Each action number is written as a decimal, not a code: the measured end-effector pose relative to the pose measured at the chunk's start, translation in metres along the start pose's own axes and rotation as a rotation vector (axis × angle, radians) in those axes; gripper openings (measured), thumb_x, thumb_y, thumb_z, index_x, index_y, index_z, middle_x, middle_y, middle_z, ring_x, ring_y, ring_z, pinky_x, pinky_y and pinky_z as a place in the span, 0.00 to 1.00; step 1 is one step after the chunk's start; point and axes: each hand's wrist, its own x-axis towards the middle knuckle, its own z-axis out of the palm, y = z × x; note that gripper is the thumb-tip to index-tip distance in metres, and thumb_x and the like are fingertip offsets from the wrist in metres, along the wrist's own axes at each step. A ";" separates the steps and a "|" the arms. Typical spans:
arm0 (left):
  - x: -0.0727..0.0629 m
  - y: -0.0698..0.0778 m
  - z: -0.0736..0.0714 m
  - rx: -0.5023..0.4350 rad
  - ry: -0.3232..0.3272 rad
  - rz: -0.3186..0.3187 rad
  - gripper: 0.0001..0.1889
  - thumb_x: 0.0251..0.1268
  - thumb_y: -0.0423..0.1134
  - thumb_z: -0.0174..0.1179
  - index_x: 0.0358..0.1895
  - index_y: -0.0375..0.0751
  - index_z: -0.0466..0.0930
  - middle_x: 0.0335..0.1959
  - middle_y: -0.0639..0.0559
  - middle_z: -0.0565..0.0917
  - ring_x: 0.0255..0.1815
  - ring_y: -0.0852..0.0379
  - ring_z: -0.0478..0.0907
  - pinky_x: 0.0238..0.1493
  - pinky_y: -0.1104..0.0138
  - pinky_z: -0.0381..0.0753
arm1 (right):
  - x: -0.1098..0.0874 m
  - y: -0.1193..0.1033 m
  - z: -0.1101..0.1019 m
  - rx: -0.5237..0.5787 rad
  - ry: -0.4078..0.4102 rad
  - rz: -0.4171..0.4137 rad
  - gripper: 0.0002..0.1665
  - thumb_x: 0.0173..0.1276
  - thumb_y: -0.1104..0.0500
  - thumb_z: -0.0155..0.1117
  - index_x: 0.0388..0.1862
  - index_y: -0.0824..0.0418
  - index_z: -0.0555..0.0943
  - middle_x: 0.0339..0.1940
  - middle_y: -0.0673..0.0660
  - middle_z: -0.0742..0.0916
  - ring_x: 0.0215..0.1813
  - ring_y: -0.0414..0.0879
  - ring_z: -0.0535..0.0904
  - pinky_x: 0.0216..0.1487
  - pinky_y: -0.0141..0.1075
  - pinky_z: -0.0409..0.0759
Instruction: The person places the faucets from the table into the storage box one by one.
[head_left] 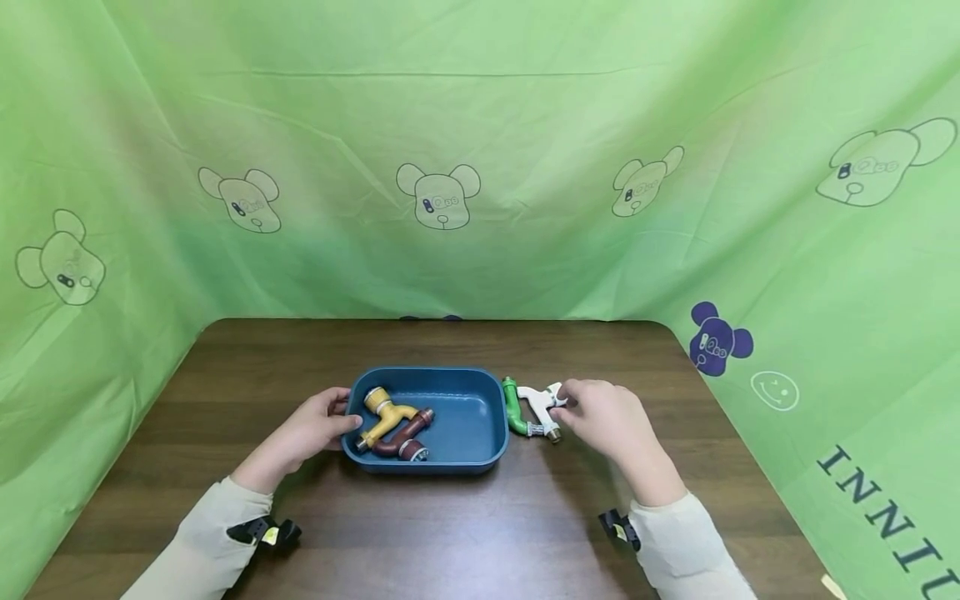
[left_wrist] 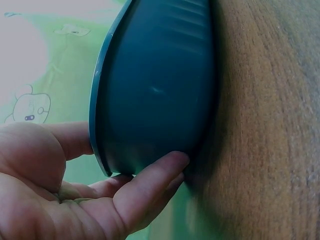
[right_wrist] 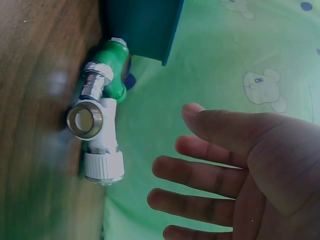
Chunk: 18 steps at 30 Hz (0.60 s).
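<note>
My left hand (head_left: 321, 422) holds a blue plastic basin (head_left: 480, 461) by its left end. The thumb lies over the rim while the fingers rest against the outer wall, as the left wrist view shows. Inside the basin lie a yellow tap (head_left: 390, 414) and a dark red tap (head_left: 401, 437), side by side. My right hand (head_left: 602, 414) hovers beside a white tap (head_left: 538, 403), its fingers extended and apart from it in the right wrist view. Between that tap and the basin's right side lies a green tap (right_wrist: 112, 57).
Everything stands on a brown wooden table (head_left: 420, 533). A green curtain (head_left: 525, 100) printed with bear heads hangs behind the table and along both sides.
</note>
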 end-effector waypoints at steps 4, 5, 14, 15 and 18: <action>0.000 -0.002 -0.001 0.001 0.003 -0.002 0.30 0.76 0.33 0.58 0.74 0.25 0.59 0.63 0.28 0.75 0.53 0.46 0.83 0.47 0.53 0.89 | 0.003 -0.001 0.004 0.001 -0.022 0.015 0.14 0.64 0.46 0.74 0.42 0.52 0.86 0.31 0.45 0.89 0.31 0.45 0.84 0.31 0.48 0.80; 0.000 -0.002 -0.002 0.001 0.003 -0.002 0.30 0.76 0.33 0.58 0.74 0.25 0.59 0.63 0.28 0.75 0.53 0.46 0.83 0.47 0.53 0.89 | 0.004 -0.002 0.005 0.003 -0.029 0.017 0.14 0.64 0.46 0.74 0.42 0.52 0.86 0.31 0.45 0.89 0.31 0.45 0.83 0.30 0.48 0.80; 0.001 -0.001 -0.001 0.001 0.000 -0.004 0.30 0.75 0.33 0.59 0.74 0.25 0.59 0.63 0.28 0.75 0.52 0.45 0.83 0.46 0.54 0.89 | 0.005 0.000 0.019 0.014 -0.094 0.059 0.13 0.65 0.46 0.73 0.43 0.51 0.86 0.32 0.45 0.89 0.33 0.45 0.84 0.32 0.50 0.80; 0.001 0.000 0.000 -0.004 0.000 -0.007 0.30 0.75 0.33 0.59 0.74 0.25 0.59 0.63 0.28 0.75 0.52 0.45 0.83 0.46 0.54 0.89 | 0.005 0.001 0.020 0.011 -0.097 0.063 0.13 0.65 0.46 0.73 0.42 0.50 0.86 0.33 0.45 0.89 0.33 0.45 0.84 0.32 0.50 0.80; 0.001 0.000 0.000 0.001 -0.007 -0.005 0.31 0.75 0.33 0.58 0.74 0.24 0.58 0.63 0.27 0.74 0.53 0.45 0.83 0.46 0.54 0.89 | 0.004 0.002 0.022 0.013 -0.105 0.075 0.13 0.64 0.46 0.73 0.42 0.50 0.86 0.33 0.45 0.89 0.33 0.45 0.84 0.32 0.50 0.80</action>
